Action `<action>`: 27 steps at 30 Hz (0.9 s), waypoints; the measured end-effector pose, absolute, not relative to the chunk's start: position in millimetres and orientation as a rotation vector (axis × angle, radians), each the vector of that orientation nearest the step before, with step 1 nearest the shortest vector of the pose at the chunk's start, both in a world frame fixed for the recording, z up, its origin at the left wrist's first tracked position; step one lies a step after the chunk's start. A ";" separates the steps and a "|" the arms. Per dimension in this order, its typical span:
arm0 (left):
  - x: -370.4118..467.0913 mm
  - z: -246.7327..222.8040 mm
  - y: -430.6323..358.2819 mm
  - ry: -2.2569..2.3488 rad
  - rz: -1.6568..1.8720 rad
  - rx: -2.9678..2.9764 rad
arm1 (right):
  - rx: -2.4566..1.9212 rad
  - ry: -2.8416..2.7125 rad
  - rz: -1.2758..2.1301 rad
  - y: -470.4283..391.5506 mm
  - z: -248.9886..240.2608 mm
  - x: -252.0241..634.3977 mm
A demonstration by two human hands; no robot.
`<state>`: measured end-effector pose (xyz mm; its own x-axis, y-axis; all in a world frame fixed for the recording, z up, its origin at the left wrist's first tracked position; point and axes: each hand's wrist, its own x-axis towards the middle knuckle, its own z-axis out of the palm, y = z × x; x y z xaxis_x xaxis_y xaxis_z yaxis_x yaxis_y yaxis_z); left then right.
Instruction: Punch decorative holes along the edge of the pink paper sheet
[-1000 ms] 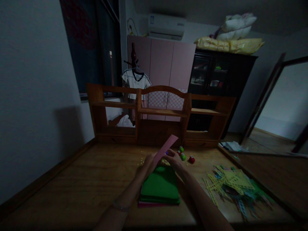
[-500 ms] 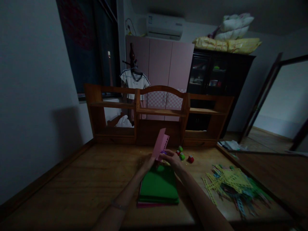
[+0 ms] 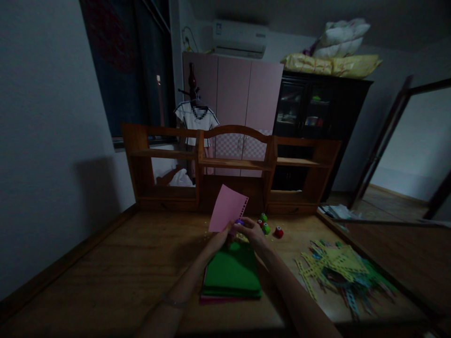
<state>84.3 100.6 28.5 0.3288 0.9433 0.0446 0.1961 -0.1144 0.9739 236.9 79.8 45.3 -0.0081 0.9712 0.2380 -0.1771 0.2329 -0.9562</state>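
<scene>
1. While my head camera looks down over the wooden desk [image 3: 105,263], my left hand [image 3: 217,239] pinches the lower edge of a pink paper sheet [image 3: 227,213] and holds it upright above the desk, its right edge showing a row of punched notches.
2. At the sheet's lower right corner my right hand [image 3: 252,232] closes around a small purple craft punch [image 3: 239,222], which sits against the paper; most of the punch is hidden by my fingers.
3. Just under both hands lies a stack of coloured paper [image 3: 232,277] with a green sheet on top and a pink edge showing below.
4. Near my right hand, further back on the desk, stand two green punches [image 3: 265,223] and a red punch [image 3: 279,232].
5. Well to the right lies a heap of punched paper strips [image 3: 338,270], mostly yellow with green and blue among them.
6. Behind the desk stands a wooden shelf unit [image 3: 232,162].
</scene>
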 end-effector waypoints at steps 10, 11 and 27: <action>85.0 17.1 108.7 1.063 0.936 1.548 | -0.860 -1.199 1.156 80.4 45.6 237.1; 85.4 16.3 109.5 1.050 0.948 1.555 | -0.856 -1.198 1.160 80.1 45.8 237.2; 87.0 33.1 97.0 1.043 0.890 1.564 | -0.815 -1.178 1.191 78.9 45.3 236.7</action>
